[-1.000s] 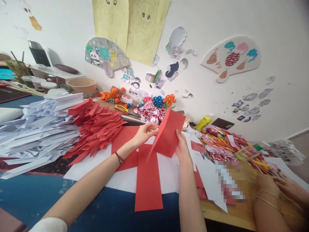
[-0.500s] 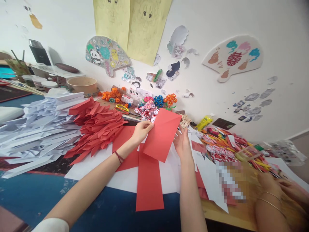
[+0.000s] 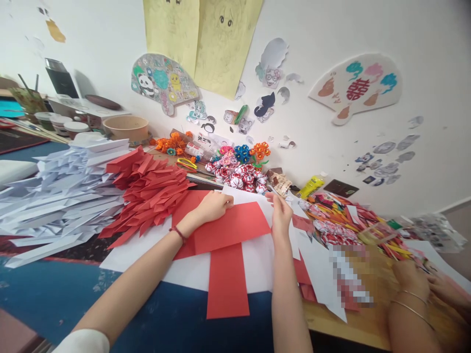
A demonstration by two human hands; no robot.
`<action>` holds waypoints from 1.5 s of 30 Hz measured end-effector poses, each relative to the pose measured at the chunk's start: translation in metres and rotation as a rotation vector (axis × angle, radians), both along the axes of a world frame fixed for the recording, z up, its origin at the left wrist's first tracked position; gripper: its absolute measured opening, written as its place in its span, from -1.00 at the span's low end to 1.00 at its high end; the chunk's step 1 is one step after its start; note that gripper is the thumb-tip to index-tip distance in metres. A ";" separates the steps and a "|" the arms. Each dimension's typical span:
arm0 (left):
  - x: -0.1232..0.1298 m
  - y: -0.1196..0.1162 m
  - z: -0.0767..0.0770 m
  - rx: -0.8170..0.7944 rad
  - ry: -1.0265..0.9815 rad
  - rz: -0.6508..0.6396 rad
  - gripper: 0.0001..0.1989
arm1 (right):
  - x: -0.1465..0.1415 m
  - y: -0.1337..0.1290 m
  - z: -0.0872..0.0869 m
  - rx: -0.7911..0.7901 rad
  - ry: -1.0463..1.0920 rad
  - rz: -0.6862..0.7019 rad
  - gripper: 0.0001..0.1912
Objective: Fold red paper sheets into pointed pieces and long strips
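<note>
Left hand (image 3: pixel 212 207): fingers pinching upper edge of red sheet (image 3: pixel 239 225), which overlaps a red strip (image 3: pixel 228 287) extending toward 6 o'clock. Right hand (image 3: pixel 281 215): fingers released, near sheet's 3 o'clock end. Folded red pieces (image 3: pixel 152 189) at 10 o'clock.

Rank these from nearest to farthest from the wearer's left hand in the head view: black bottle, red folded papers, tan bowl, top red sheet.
1. Top red sheet: touching the left hand.
2. Red folded papers: left of it.
3. Tan bowl: behind those papers.
4. Black bottle: farther left, near the wall.
</note>
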State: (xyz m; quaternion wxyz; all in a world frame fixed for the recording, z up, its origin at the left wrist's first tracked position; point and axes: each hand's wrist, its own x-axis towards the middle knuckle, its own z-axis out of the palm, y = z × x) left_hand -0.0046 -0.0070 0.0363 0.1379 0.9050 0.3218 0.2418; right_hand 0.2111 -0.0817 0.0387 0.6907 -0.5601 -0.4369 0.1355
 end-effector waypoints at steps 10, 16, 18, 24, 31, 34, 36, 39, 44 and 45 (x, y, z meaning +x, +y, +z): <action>0.009 -0.006 -0.006 0.326 0.118 -0.056 -0.74 | -0.033 0.000 -0.010 -0.174 -0.778 0.280 -0.82; 0.005 0.001 -0.005 0.315 0.157 -0.014 -0.71 | -0.023 0.005 -0.018 -0.281 -0.998 0.157 -0.82; 0.002 0.005 -0.005 0.314 0.152 0.020 -0.71 | -0.015 0.005 -0.019 -0.302 -0.998 0.082 -0.81; 0.002 0.005 -0.004 0.379 0.149 0.013 -0.76 | -0.021 0.004 -0.021 -0.253 -0.991 0.150 -0.83; 0.007 -0.003 -0.006 0.373 0.133 -0.060 -0.78 | -0.037 0.002 -0.018 -0.248 -0.907 0.266 -0.84; 0.007 -0.003 -0.008 0.378 0.146 -0.090 -0.79 | -0.037 0.003 -0.019 -0.281 -0.853 0.324 -0.85; 0.007 -0.003 -0.007 0.397 0.140 -0.088 -0.81 | -0.035 0.004 -0.020 -0.278 -0.803 0.361 -0.84; 0.007 -0.005 -0.004 0.433 0.121 -0.079 -0.83 | -0.033 0.004 -0.020 -0.271 -0.723 0.398 -0.84; 0.007 -0.008 0.000 0.490 0.103 -0.078 -0.83 | -0.031 -0.001 -0.014 -0.314 -0.626 0.467 -0.88; 0.007 -0.008 0.001 0.497 0.099 -0.077 -0.83 | -0.031 -0.002 -0.013 -0.317 -0.616 0.483 -0.88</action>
